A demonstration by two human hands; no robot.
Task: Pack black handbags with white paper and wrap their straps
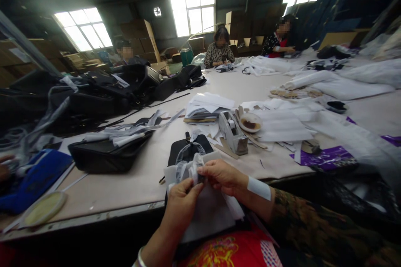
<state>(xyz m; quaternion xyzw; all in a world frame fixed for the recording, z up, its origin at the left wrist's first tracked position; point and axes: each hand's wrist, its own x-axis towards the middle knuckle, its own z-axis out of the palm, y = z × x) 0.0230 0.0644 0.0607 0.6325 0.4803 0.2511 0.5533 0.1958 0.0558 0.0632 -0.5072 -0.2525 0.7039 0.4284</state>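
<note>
My left hand (182,201) and my right hand (222,176) meet over the table's front edge. Both are closed, thumbs and fingers pinching a strip of whitish, partly see-through wrapping (198,162). Just what lies inside the wrapping between the fingertips is too small to tell. Under the hands, a white packing sheet (208,212) hangs toward my lap. Directly behind them lies a black bag (178,147), partly covered by the sheet, with a loop wrapped in clear film (185,152) on top.
Behind the bag stand a grey tape dispenser (233,133), a stack of white sheets (205,106) and a round dish (250,122). Left are a wrapped black bag (108,154), a blue dispenser (37,179) and piled black bags (106,91). Several people sit across the table.
</note>
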